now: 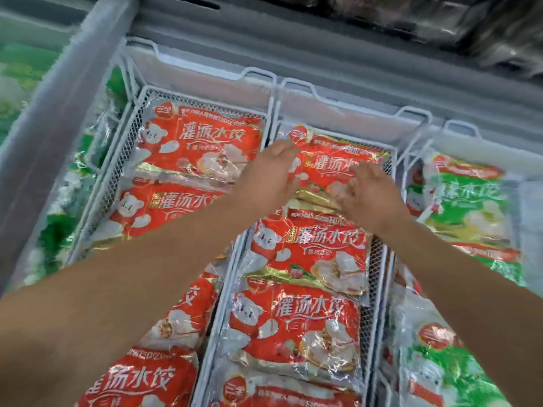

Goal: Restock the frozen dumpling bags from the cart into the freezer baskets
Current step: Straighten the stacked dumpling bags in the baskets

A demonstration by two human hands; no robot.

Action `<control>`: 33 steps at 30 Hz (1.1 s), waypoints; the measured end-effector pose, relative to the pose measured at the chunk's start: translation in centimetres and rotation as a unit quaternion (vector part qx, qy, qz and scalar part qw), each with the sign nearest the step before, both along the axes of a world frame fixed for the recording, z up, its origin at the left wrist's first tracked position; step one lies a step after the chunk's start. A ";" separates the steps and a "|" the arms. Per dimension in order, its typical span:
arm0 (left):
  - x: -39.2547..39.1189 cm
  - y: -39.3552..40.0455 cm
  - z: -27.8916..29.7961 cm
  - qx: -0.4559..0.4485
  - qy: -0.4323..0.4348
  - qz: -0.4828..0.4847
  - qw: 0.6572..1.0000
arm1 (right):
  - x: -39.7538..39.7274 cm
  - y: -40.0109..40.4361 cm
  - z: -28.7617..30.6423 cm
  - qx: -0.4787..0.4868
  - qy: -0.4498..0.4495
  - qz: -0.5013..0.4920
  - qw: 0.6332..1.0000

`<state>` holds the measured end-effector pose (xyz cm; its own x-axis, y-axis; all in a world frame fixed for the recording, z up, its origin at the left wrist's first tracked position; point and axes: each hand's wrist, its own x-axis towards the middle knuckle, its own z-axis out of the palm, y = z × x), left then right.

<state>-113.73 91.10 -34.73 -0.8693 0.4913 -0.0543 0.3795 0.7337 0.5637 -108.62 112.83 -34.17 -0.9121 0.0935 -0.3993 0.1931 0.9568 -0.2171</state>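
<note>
Both my arms reach out over the freezer. My left hand rests on the left edge of the far red dumpling bag, fingers mostly straight and loose, not squeezing it. My right hand lies on the near right part of the same bag, with fingers spread; it is blurry, so I cannot tell if it grabs the bag. This bag lies at the far end of the middle white wire basket. Two more red bags lie under my wrists, closer to me. Left of my left hand is another basket of red bags. Right of my right hand are green bags.
</note>
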 end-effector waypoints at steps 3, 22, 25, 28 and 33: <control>-1.9 3.4 -1.6 -0.072 -0.025 -0.060 0.995 | -1.3 2.4 -0.5 -0.008 -0.018 0.024 1.000; -3.4 6.0 -6.6 -0.258 -0.099 -0.095 0.956 | -4.2 3.8 -3.0 0.010 -0.163 0.099 0.981; -2.5 5.9 -6.3 -0.237 -0.055 -0.066 0.968 | -3.0 3.6 -2.8 -0.015 -0.101 0.057 0.993; 1.4 4.4 -5.0 -0.126 0.009 -0.041 0.991 | 1.4 2.1 -2.0 -0.064 0.077 0.043 0.994; 9.5 0.9 -3.9 -0.170 -0.043 -0.142 0.974 | 10.2 -0.8 -3.0 -0.101 -0.018 0.105 0.989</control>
<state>-104.25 91.98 -38.58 -0.6855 0.6531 -0.3219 0.5572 0.7551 0.3456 -98.42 112.06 -37.20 -0.8880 -0.1812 -0.4226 0.0058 0.9146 -0.4043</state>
